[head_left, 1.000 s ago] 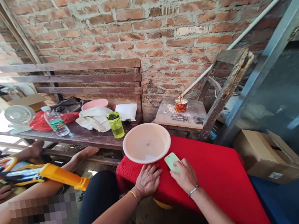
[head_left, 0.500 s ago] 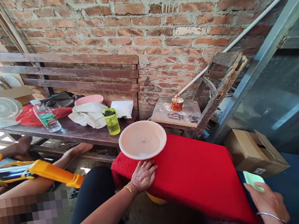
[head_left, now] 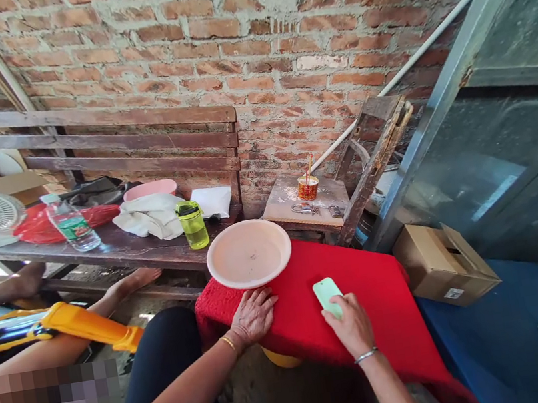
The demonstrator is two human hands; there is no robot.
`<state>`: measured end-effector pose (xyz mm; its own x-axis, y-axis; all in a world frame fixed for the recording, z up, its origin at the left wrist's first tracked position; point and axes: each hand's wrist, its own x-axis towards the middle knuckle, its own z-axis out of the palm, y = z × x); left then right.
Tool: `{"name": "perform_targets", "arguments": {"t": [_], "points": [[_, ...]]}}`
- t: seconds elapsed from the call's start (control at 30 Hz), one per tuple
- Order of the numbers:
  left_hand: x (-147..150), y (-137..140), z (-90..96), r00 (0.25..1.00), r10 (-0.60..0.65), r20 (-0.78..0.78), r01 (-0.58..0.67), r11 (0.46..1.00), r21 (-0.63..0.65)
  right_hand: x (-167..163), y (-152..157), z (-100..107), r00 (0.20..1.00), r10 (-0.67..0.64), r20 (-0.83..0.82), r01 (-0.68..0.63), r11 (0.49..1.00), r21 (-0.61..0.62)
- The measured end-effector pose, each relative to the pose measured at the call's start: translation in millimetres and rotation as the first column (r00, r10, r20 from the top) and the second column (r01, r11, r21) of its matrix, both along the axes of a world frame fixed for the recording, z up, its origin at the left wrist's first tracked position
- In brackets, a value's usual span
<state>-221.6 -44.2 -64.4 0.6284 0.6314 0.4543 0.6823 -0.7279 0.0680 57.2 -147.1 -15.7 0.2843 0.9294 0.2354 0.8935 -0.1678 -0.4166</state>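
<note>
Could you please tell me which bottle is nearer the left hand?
The yellow-green bottle, near the pale basin; the clear, green-labelled bottle is farther along the bench.

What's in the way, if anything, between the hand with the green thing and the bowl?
Nothing visible. Only red cloth lies between the right hand, holding the green thing, and the bowl. The left hand is beside that path.

No text, brand or number is coming through readable; clear bottle [head_left: 70, 222] on the wooden tabletop [head_left: 122, 249] is wearing a green label [head_left: 75, 229], lettering too small to make out; cardboard box [head_left: 433, 266] is showing a white sticker [head_left: 453, 294] on its side, print illegible; red cup [head_left: 308, 188] is carrying gold markings, not resolving into words
</note>
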Motion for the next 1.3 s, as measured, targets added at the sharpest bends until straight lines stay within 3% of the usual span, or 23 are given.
{"name": "perform_targets", "arguments": {"t": [0.07,0.13,0.27,0.37,0.43,0.5,0.53,0.57,0.63,0.7,0.77,0.9,1.0,1.1,1.2,1.3], "points": [[0.3,0.4,-1.7,1.0,0.001,-0.001,-0.001,1.0,-0.003,-6.5,0.1,-1.2,0.999,0.007,0.053,-0.005,0.999,-0.035],[1.1,0.5,-2.1,1.0,0.003,-0.004,-0.003,1.0,-0.004,8.0,-5.3,-0.8,0.996,-0.048,0.08,0.055,0.995,-0.083],[2.4,0.1,0.3,1.0,0.0,0.001,0.0,1.0,-0.006,79.7,-35.2,1.1,0.955,-0.289,0.068,0.297,0.939,-0.176],[2.5,-0.1,1.4,1.0,-0.01,0.013,0.01,1.0,-0.004,140.5,-72.7,1.2,0.864,-0.504,-0.014,0.488,0.844,-0.221],[2.6,-0.1,0.7,1.0,-0.007,0.021,0.007,1.0,-0.002,170.4,-97.6,1.0,0.768,-0.64,-0.028,0.619,0.752,-0.226],[2.8,0.0,-0.5,1.0,-0.001,0.028,0.001,1.0,0.001,185.2,-115.3,1.2,0.674,-0.738,-0.014,0.718,0.66,-0.219],[2.9,-0.1,-1.0,1.0,0.001,0.031,-0.001,1.0,0.003,185.8,-119.9,1.5,0.655,-0.755,-0.013,0.738,0.644,-0.202],[3.0,-0.2,-1.1,0.999,0.001,0.034,-0.001,1.0,0.005,181.7,-121.2,1.9,0.665,-0.747,-0.024,0.733,0.658,-0.173],[3.2,-0.7,-0.2,0.999,-0.001,0.036,0.0,1.0,0.01,160.2,-114.4,2.0,0.753,-0.654,-0.071,0.649,0.756,-0.088],[3.2,-1.2,2.0,1.0,-0.003,0.031,0.003,1.0,0.013,125.3,-99.0,0.2,0.86,-0.497,-0.116,0.502,0.864,0.022],[3.1,-1.6,4.3,1.0,-0.005,0.017,0.005,1.0,0.014,85.6,-81.2,-3.6,0.938,-0.318,-0.139,0.332,0.939,0.088],[2.7,-1.3,5.8,1.0,-0.005,-0.003,0.005,1.0,0.015,34.7,-59.9,-11.8,0.996,-0.083,-0.045,0.086,0.993,0.083],[2.3,-0.9,4.8,1.0,-0.008,-0.007,0.008,1.0,0.013,44.9,-63.8,-14.3,0.99,-0.131,0.051,0.131,0.991,0.011],[2.3,-0.7,4.0,1.0,-0.011,-0.005,0.011,1.0,0.006,85.0,-82.3,-12.2,0.95,-0.294,0.109,0.303,0.949,-0.083],[2.8,-0.6,3.8,1.0,-0.011,0.005,0.011,1.0,-0.005,126.3,-106.2,-5.4,0.862,-0.487,0.137,0.505,0.848,-0.163],[3.7,-1.1,4.5,1.0,-0.007,0.014,0.007,1.0,-0.009,145.2,-119.5,4.9,0.767,-0.626,0.141,0.641,0.742,-0.196]]}}
